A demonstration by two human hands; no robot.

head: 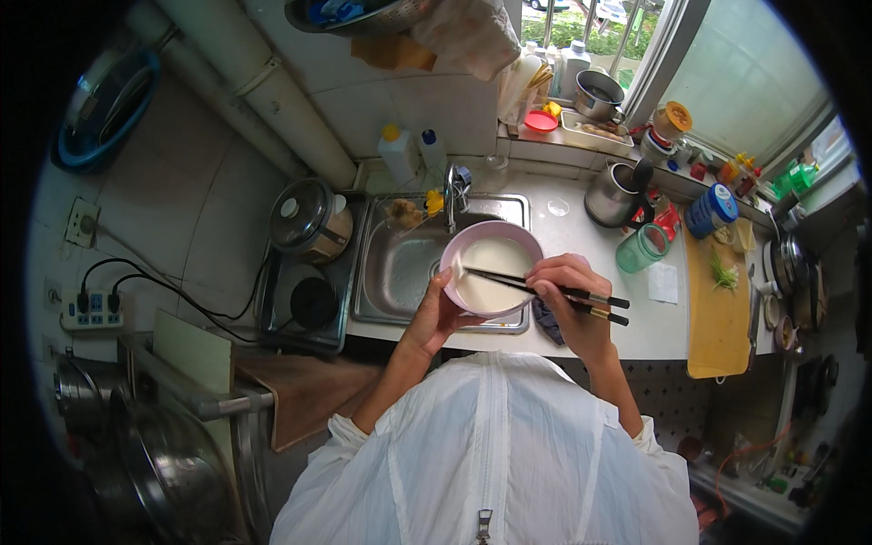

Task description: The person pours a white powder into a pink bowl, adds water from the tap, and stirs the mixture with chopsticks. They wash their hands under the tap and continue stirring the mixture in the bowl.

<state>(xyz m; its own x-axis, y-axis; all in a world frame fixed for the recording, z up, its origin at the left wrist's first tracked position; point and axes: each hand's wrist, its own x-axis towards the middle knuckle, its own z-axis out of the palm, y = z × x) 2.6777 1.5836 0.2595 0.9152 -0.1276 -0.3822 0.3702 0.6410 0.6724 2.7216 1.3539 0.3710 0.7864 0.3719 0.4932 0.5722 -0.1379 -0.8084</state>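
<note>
My left hand grips the left side of a pink bowl, thumb on the rim and fingers underneath. A pale, creamy liquid fills part of the bowl, and a small whitish bit shows at the chopstick tips near its left wall. Held in my right hand is a pair of black chopsticks with gold-coloured bands near their ends; they reach over the rim into the bowl. The bowl is above the front right part of a stainless steel sink, below the faucet. The fingers under the bowl are partly hidden.
Right of the bowl stand a green glass jar and an electric kettle. A yellow cutting board carries chopped greens, with a knife along its right edge. A lidded appliance sits left of the sink; a dark cloth lies by its front.
</note>
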